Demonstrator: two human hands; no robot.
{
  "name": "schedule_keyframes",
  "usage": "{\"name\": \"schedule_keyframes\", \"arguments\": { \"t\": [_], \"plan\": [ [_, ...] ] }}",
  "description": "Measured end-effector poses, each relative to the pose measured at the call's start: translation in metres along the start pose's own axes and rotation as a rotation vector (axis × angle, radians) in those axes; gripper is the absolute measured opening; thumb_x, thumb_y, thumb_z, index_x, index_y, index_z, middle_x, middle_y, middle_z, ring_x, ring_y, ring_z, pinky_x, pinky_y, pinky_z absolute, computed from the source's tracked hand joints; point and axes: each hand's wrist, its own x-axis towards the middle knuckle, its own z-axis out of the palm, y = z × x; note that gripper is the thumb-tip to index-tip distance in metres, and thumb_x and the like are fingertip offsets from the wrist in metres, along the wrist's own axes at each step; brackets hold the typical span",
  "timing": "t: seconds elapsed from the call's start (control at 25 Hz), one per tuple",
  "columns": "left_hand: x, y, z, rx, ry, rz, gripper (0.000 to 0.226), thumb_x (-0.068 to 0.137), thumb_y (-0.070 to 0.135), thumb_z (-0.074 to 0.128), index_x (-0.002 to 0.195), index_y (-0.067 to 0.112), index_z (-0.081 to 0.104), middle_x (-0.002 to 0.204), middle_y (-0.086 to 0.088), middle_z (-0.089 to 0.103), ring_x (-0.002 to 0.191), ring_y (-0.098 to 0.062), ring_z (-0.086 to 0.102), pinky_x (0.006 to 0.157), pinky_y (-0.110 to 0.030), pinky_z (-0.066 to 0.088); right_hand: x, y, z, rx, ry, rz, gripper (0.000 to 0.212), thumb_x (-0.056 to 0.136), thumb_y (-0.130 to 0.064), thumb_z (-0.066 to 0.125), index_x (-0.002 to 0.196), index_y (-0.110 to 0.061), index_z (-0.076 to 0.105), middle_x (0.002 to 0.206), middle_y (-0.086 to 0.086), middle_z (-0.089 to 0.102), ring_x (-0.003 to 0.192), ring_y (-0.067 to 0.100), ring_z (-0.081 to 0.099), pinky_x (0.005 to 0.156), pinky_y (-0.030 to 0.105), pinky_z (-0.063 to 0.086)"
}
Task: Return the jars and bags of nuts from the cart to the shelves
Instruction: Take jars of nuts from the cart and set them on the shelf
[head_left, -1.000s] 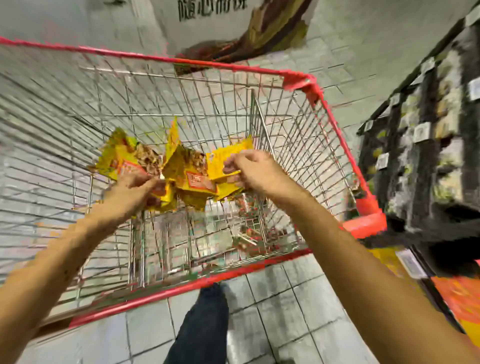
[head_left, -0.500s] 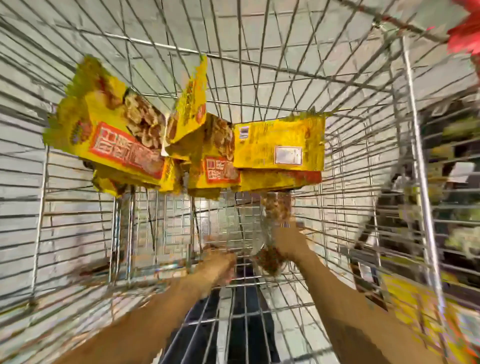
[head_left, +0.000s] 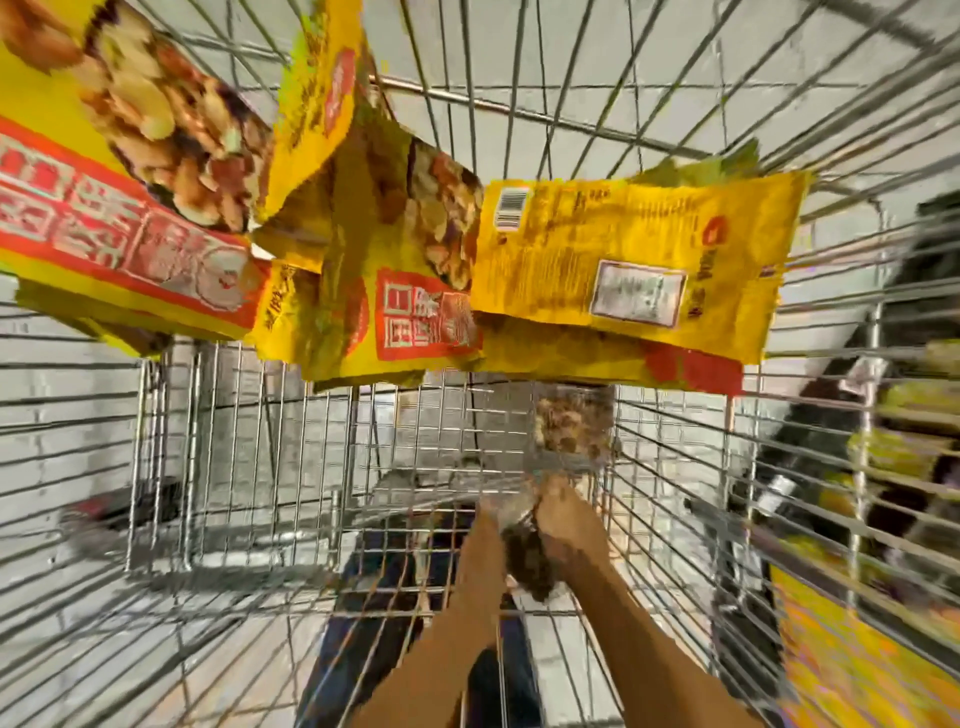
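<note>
Currently: clear nut pack (head_left: 527, 564) between both hands; right hand (head_left: 563, 519) curled onto it; left hand (head_left: 488, 527), grip I cannot tell; nut jar (head_left: 571, 431) just beyond, nearer my right.

Left yellow bag (head_left: 47, 130): red band (head_left: 119, 234) with white block characters, too blurred to read. Middle yellow bag (head_left: 363, 218): red panel (head_left: 426, 317) with similar characters, unreadable. Back of right yellow bag (head_left: 597, 234): barcode (head_left: 511, 208), white printed label (head_left: 636, 293), round red logo (head_left: 716, 231), fine print; none legible.
</note>
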Motion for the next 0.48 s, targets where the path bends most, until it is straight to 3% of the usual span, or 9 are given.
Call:
{"name": "schedule_keyframes", "arguments": {
  "t": [0.08, 0.16, 0.2, 0.28, 0.32, 0.4, 0.48],
  "plan": [
    [-0.023, 0.017, -0.018, 0.073, 0.033, 0.076, 0.054, 0.101, 0.038, 0.026, 0.111, 0.000, 0.062, 0.106, -0.021, 0.063, 0.097, -0.032, 0.061, 0.077, -0.031, 0.047, -0.014, -0.008, -0.006, 0.160, -0.052, 0.030, 0.047, 0.103, -0.034, 0.017, 0.123, -0.007, 0.049, 0.125, 0.022, 0.056, 0.112, 0.034, 0.055, 0.090, 0.034, 0.042],
    [-0.056, 0.038, -0.041, 0.259, 0.025, 0.248, 0.046, 0.101, 0.036, 0.027, 0.083, 0.014, 0.063, 0.070, -0.003, 0.066, 0.063, -0.012, 0.062, 0.059, -0.020, 0.047, -0.037, -0.011, -0.013, 0.595, -0.201, 0.049, 0.062, 0.095, -0.055, 0.012, 0.120, -0.017, 0.055, 0.119, 0.018, 0.058, 0.107, 0.033, 0.057, 0.098, 0.043, 0.045],
    [-0.073, 0.050, -0.048, 0.315, -0.015, 0.324, 0.042, 0.100, 0.034, 0.030, 0.079, 0.017, 0.062, 0.057, 0.004, 0.064, 0.051, -0.005, 0.060, 0.049, -0.016, 0.045, -0.047, -0.011, -0.018, 0.874, -0.331, 0.075, 0.071, 0.093, -0.060, 0.013, 0.118, -0.013, 0.060, 0.115, 0.018, 0.062, 0.103, 0.031, 0.061, 0.092, 0.042, 0.050],
    [-0.095, 0.071, -0.053, 0.415, -0.093, 0.406, 0.031, 0.099, 0.028, 0.039, 0.084, 0.016, 0.063, 0.055, 0.005, 0.065, 0.045, -0.001, 0.059, 0.045, -0.011, 0.044, -0.070, -0.007, -0.030, 1.338, -0.537, 0.143, 0.073, 0.090, -0.062, 0.029, 0.112, -0.003, 0.067, 0.104, 0.019, 0.069, 0.092, 0.029, 0.068, 0.078, 0.038, 0.056],
    [-0.101, 0.080, -0.051, 0.468, -0.140, 0.419, 0.026, 0.098, 0.024, 0.042, 0.088, 0.013, 0.064, 0.059, 0.004, 0.066, 0.047, -0.002, 0.059, 0.047, -0.011, 0.045, -0.077, -0.004, -0.034, 1.480, -0.589, 0.165, 0.069, 0.085, -0.060, 0.038, 0.105, -0.002, 0.070, 0.100, 0.019, 0.070, 0.090, 0.029, 0.068, 0.079, 0.040, 0.056],
    [-0.101, 0.103, -0.040, 0.507, -0.152, 0.442, 0.021, 0.098, 0.015, 0.043, 0.090, 0.009, 0.061, 0.068, -0.004, 0.064, 0.054, -0.010, 0.059, 0.052, -0.015, 0.047, -0.084, 0.003, -0.039, 1.605, -0.632, 0.159, 0.062, 0.084, -0.057, 0.041, 0.105, -0.005, 0.068, 0.101, 0.017, 0.067, 0.092, 0.030, 0.063, 0.090, 0.046, 0.048],
    [-0.089, 0.118, -0.025, 0.581, -0.103, 0.432, 0.019, 0.099, 0.015, 0.041, 0.089, 0.012, 0.057, 0.082, -0.007, 0.058, 0.069, -0.016, 0.055, 0.064, -0.021, 0.049, -0.090, 0.012, -0.038, 1.774, -0.711, 0.188, 0.058, 0.086, -0.052, 0.035, 0.105, -0.007, 0.066, 0.096, 0.014, 0.066, 0.091, 0.031, 0.058, 0.091, 0.049, 0.043]
  ]
}}
